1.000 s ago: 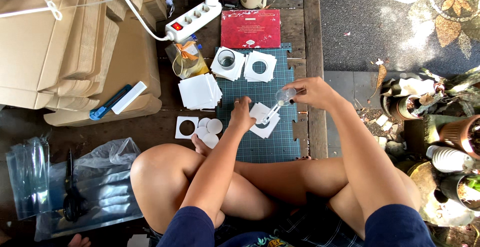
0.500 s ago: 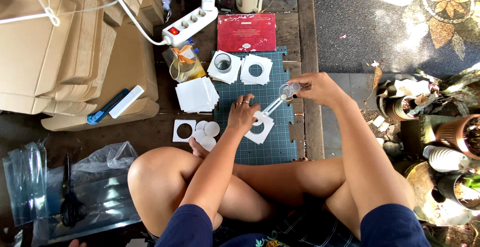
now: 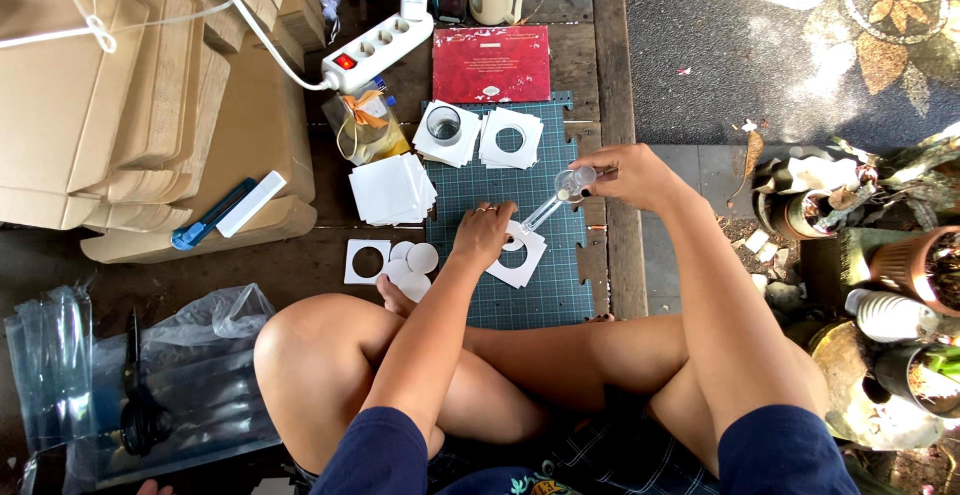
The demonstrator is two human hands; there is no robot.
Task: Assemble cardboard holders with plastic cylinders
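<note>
My left hand [image 3: 483,236] presses flat on a white square card with a round hole [image 3: 520,260], which lies on a green cutting mat [image 3: 560,290]. My right hand [image 3: 632,173] grips the round head of a clear plastic circle-cutter tool [image 3: 556,200], whose lower end rests on that card. Left of the mat lie a card with a cut-out hole [image 3: 366,261] and several white paper discs [image 3: 412,263]. A stack of plain white squares [image 3: 392,189] sits at the mat's upper left.
Two stacks of holed cards [image 3: 510,138] and a small glass [image 3: 443,124] rest on the mat's far end. Beyond are a red booklet [image 3: 491,64], a power strip [image 3: 378,52] and folded cardboard boxes [image 3: 110,85]. Plastic bags with scissors [image 3: 135,395] lie left; plant pots [image 3: 920,265] stand right.
The view has shifted a little. My right hand has tilted the cutter tool slightly while my left hand stays pressed on the card.
</note>
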